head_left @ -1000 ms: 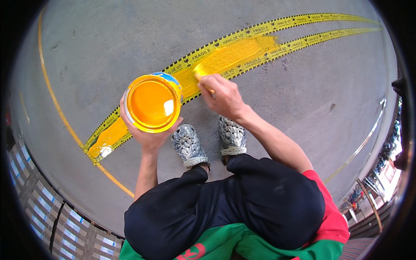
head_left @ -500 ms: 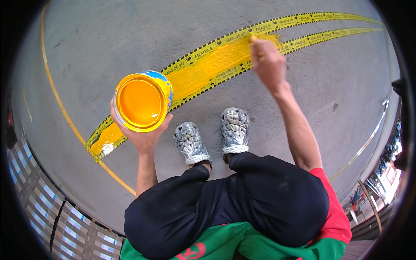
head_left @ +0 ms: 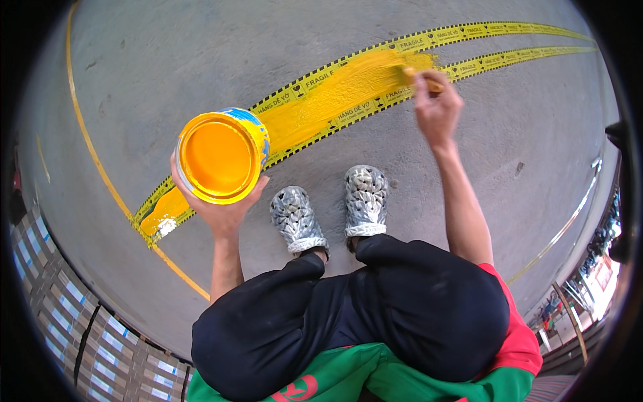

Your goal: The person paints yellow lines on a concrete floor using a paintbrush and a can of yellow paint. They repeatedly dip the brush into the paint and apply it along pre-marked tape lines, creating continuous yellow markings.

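Observation:
My left hand (head_left: pixel 224 213) is wrapped round a paint can (head_left: pixel 262 134), its mouth facing up and yellow paint (head_left: pixel 220 159) inside. In my right hand (head_left: pixel 439 112) is a paintbrush (head_left: pixel 435 86), gripped by its handle. The blurred bristles are at the wet yellow stripe (head_left: pixel 335 94) on the concrete floor, near the stripe's right end. Two rows of yellow-and-black tape, the upper strip (head_left: pixel 315 82) and the lower strip (head_left: pixel 355 115), border the stripe. Part of the stripe is hidden behind the can.
My feet in grey-white clogs (head_left: pixel 366 197) stand just below the stripe. An older thin yellow line (head_left: pixel 94 157) crosses the floor at the left. Stacked brown boards or pallets (head_left: pixel 100 348) lie at the lower left. A wooden stick (head_left: pixel 570 321) leans among clutter at the lower right.
My right hand has moved right and slightly down with the paintbrush, from the upper tape toward the lower one. The paint can stays nearly in place.

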A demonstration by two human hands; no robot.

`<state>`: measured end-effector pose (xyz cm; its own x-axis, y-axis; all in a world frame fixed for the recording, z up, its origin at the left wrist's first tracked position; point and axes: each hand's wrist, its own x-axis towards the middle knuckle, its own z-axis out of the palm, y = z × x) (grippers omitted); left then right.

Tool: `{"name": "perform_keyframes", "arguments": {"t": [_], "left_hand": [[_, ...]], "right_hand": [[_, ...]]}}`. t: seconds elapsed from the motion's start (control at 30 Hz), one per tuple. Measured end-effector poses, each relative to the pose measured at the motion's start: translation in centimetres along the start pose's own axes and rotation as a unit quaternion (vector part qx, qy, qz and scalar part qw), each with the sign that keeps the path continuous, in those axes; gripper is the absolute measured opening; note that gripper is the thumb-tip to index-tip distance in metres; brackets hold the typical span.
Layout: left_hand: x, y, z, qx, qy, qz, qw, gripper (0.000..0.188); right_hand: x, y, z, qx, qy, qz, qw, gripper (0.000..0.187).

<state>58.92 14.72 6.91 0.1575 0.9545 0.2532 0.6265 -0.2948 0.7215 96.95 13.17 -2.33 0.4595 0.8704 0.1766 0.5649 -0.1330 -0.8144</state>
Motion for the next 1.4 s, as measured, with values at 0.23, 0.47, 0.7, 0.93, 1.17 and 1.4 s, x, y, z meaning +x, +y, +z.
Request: {"name": "perform_keyframes", "arguments": {"t": [0.23, 0.47, 0.7, 0.93, 1.17, 1.4], "left_hand": [[0.5, -0.3, 0.7, -0.028, 0.013, -0.018, 0.999, 0.129], [1.6, -0.8, 0.4, 0.005, -0.008, 0.01, 1.0, 0.128], [2.9, -1.9, -0.3, -0.002, -0.01, 0.008, 1.0, 0.127], [4.6, -1.9, 0.2, -0.06, -0.02, 0.002, 0.998, 0.122], [6.8, -0.9, 0.4, -0.092, -0.054, 0.028, 0.994, 0.12], [6.7, 1.8, 3.6, -0.099, -0.045, -0.025, 0.994, 0.121]], "right_hand": [[-1.8, -1.0, 2.2, -0.146, -0.087, -0.187, 0.968, 0.018], [-4.3, -3.1, 5.4, 0.194, -0.163, 0.137, 0.958, 0.014], [7.9, 7.3, -6.0, -0.139, 0.108, 0.015, 0.984, 0.014], [2.2, 1.3, 1.2, -0.09, -0.082, -0.062, 0.991, 0.012], [2.2, -1.6, 0.0, 0.218, -0.111, 0.167, 0.955, 0.012], [10.6, 8.6, -8.2, -0.089, 0.03, 0.075, 0.993, 0.016]]}}
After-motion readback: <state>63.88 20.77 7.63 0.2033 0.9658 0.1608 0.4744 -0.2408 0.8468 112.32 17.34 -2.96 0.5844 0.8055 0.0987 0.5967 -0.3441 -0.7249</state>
